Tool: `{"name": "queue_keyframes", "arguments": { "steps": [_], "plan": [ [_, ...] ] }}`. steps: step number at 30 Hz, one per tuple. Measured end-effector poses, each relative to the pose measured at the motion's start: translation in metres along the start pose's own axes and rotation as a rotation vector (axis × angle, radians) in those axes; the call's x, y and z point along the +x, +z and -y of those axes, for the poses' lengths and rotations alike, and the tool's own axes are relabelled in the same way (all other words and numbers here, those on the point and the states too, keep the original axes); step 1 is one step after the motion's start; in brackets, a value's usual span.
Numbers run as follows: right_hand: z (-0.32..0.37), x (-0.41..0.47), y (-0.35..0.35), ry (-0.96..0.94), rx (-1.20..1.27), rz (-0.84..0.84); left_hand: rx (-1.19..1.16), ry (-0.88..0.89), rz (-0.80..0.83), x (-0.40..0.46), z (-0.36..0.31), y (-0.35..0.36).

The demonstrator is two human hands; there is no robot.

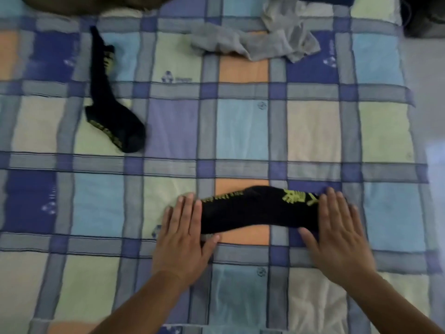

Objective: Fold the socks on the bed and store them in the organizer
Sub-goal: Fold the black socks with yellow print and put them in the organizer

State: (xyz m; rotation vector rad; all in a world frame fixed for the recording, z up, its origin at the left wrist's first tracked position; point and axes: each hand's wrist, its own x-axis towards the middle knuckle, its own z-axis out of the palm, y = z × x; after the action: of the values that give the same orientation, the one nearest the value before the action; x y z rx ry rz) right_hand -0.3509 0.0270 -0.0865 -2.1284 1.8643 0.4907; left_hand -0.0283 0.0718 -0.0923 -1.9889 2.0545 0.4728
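Observation:
A black sock with yellow-green print point(257, 209) lies sideways on the checked bedsheet point(240, 131), near the front. My left hand point(185, 235) presses flat on its left end with straight fingers. My right hand point(337, 232) lies flat on its right end, fingers spread. A second black sock with the same print point(108, 97) lies stretched out at the left, away from both hands. Grey socks point(260, 42) sit crumpled in a pile at the far middle. No organizer shows in this view.
A dark brownish bundle point(91, 3) lies at the top left edge. Dark objects point(423, 15) stand at the top right corner, beyond the bed's right edge, where pale floor point(428, 97) shows.

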Motion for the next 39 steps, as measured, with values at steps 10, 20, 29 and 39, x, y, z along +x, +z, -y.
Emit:
{"name": "queue_keyframes", "arguments": {
  "steps": [10, 20, 29, 39],
  "plan": [
    [0.06, 0.061, -0.128, -0.024, 0.476, -0.005, -0.889, -0.549, -0.123, 0.012, 0.07, -0.091],
    [0.302, 0.236, -0.241, -0.068, 1.134, 0.37, -2.275, -0.878, -0.214, 0.109, 0.157, -0.137],
    [0.425, 0.312, -0.231, 0.083, 1.369, 0.438, -2.296, -0.792, -0.119, 0.133, 0.169, -0.094],
    [0.46, 0.356, -0.218, 0.267, 1.324, 0.414, -2.036, -0.79, -0.205, 0.145, 0.159, -0.09]
  ]
}}
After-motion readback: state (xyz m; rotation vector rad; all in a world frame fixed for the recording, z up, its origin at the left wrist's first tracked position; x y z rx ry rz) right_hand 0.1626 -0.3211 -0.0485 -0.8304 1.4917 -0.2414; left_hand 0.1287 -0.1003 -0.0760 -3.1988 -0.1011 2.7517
